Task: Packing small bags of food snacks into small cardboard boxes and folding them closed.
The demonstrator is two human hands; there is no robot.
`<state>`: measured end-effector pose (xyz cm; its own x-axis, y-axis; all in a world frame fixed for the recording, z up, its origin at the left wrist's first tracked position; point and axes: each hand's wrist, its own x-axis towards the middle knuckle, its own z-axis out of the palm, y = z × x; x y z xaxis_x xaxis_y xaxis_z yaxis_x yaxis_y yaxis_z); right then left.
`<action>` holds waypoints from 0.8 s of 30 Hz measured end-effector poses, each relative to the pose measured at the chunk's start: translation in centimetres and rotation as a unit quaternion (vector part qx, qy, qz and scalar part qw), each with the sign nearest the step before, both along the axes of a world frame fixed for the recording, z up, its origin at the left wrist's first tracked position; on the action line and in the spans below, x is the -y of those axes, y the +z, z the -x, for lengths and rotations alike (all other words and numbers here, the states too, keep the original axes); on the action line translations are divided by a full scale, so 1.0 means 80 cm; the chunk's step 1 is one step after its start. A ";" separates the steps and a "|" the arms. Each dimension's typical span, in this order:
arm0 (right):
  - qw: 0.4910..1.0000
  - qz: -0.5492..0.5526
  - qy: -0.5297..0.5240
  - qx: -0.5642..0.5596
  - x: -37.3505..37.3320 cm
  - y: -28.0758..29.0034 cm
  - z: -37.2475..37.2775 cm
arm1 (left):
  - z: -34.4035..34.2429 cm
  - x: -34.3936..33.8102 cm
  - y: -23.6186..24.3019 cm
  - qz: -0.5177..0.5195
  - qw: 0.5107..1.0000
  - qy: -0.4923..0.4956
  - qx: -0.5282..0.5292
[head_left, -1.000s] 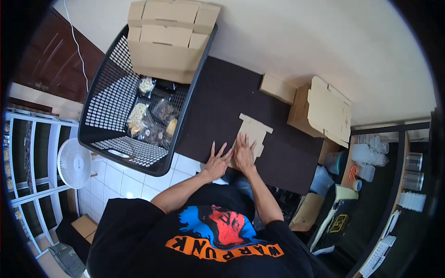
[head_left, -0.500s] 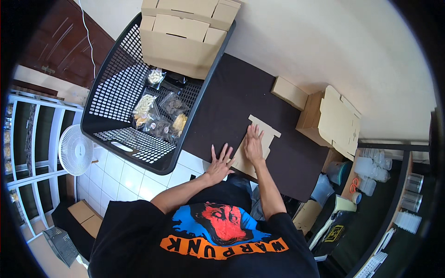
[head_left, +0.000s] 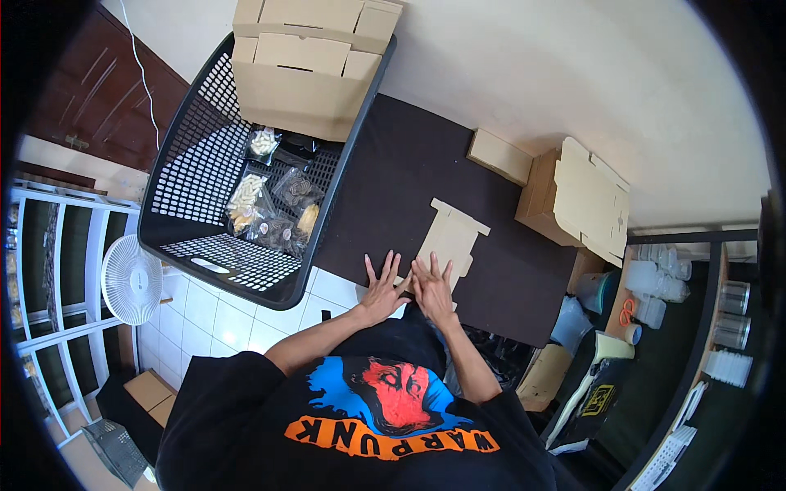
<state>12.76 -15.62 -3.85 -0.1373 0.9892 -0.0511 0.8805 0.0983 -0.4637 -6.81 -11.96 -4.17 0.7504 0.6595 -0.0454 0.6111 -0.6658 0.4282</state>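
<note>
"Right hand [head_left: 432, 288] slides back toward the person, joining the left hand [head_left: 381, 296]."
"Fingers?"
"Spread, gripping nothing; work now seems centred on the near end of the flat cardboard [head_left: 449, 238]."
"Around it?"
"Dark table [head_left: 409, 155] beneath, black basket [head_left: 346, 164] left."

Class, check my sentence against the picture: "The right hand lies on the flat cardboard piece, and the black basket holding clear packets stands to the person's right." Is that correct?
Not quite: the black basket holding clear packets stands to the person's left, as the head view shows. The right hand does lie on the flat cardboard piece.
</note>
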 end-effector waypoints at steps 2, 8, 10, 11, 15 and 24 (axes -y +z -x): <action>1.000 0.001 -0.014 0.016 -0.030 -0.008 -0.005 | 0.000 0.003 0.002 -0.004 1.000 0.010 0.002; 0.990 -0.003 -0.109 0.090 -0.135 -0.014 -0.052 | 0.000 -0.002 0.003 0.014 1.000 -0.006 -0.014; 0.985 0.055 -0.108 0.123 -0.149 -0.006 -0.056 | 0.001 0.000 0.004 0.016 1.000 -0.010 -0.023; 0.981 0.020 -0.096 0.168 -0.145 -0.013 -0.053 | 0.001 0.000 0.000 0.013 1.000 -0.005 -0.008; 0.981 -0.015 -0.041 0.191 -0.093 -0.009 -0.040 | 0.001 -0.002 0.002 0.021 0.999 -0.004 -0.024; 0.992 -0.014 0.002 0.129 0.047 0.013 0.005 | 0.001 -0.004 -0.002 0.034 0.999 -0.003 -0.033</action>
<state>12.38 -19.39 -2.80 -0.1269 0.9902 -0.0586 0.9692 0.1112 -0.2196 -6.88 -11.63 -4.32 0.7480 0.6487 -0.1401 0.6357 -0.6398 0.4319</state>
